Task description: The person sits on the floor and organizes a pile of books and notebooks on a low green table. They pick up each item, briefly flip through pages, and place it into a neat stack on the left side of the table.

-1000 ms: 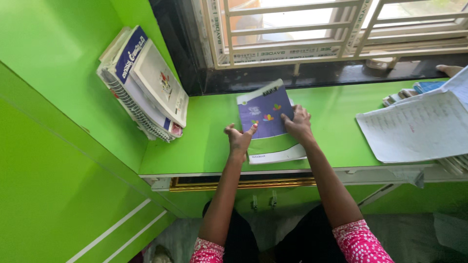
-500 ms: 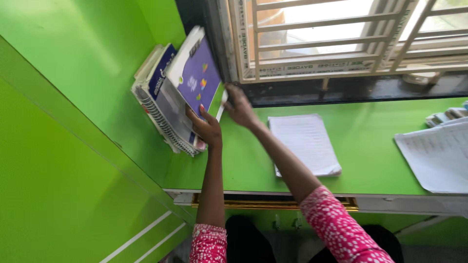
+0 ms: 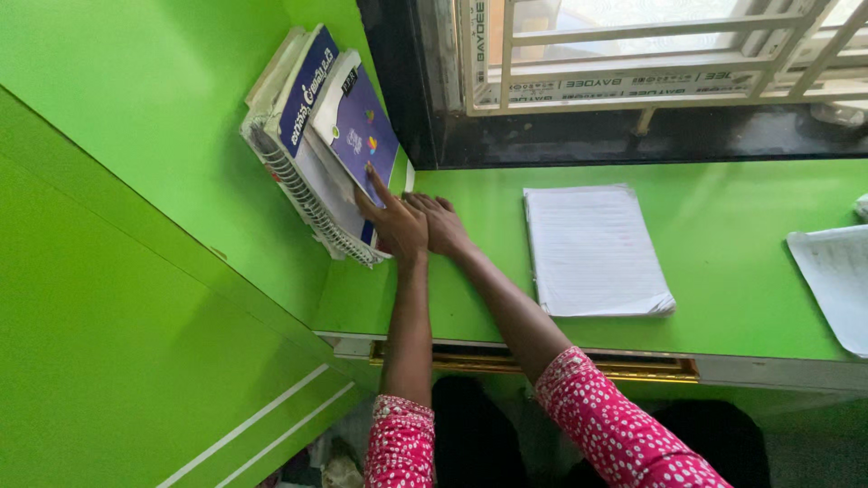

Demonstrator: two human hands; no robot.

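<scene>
Purple notebook [image 3: 360, 145] leans against the stacked books [image 3: 303, 154]: keep left hand [image 3: 391, 221] and right hand [image 3: 440, 224] pressed flat, fingers spread, squaring its edge.

Loose paper sheet [image 3: 836, 280] cut off at right edge
</scene>
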